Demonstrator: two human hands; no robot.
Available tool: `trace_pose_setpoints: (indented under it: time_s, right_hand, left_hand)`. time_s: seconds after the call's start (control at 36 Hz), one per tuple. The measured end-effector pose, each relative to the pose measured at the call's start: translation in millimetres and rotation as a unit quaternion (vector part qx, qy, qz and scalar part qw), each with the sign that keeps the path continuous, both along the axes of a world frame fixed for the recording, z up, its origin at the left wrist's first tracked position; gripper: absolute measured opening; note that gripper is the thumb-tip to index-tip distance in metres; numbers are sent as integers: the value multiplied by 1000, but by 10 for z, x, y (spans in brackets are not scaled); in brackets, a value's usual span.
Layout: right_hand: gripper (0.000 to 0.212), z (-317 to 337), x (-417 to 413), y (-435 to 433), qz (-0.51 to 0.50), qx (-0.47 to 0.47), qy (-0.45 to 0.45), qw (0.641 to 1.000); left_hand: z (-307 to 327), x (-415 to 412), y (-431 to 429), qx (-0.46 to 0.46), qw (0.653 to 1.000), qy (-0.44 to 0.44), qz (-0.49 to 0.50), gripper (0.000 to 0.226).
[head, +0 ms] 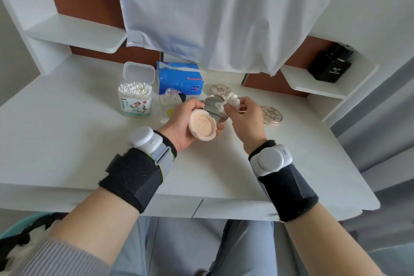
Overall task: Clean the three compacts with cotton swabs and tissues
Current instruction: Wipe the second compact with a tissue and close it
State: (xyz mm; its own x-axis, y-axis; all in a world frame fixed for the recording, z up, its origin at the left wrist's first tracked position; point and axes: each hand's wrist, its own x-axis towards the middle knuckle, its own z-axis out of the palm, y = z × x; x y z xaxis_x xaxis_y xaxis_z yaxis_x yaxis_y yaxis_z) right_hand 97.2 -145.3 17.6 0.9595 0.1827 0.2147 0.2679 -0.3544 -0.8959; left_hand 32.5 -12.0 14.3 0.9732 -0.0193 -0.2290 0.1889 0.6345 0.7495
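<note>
White desk, white wall shelves

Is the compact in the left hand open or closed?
Open: the compact shows its powder pan, its mirror lid is raised, and the right hand holds a tissue on it.

Black box on right shelf: "BLUE DE…", rest illegible. Other labels unreadable.
</note>
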Motion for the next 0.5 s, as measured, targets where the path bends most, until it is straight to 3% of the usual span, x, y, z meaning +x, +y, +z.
trace_pose_setpoints:
  time_s: [0.17, 0.25, 0.5]
  right_hand:
    - [10, 43, -17, 107, 3, 16, 26, 1000]
    - [26, 99, -5, 177, 15, 25, 52, 998]
    - [43, 127, -77, 145, 85, -23, 115, 989]
  left_hand:
    - [-42, 25, -6, 15, 1000, 5, -20, 27]
    - [-48, 37, -1, 32, 999, 1, -29, 30]
    - [-56, 43, 8, 49, 999, 3, -23, 37]
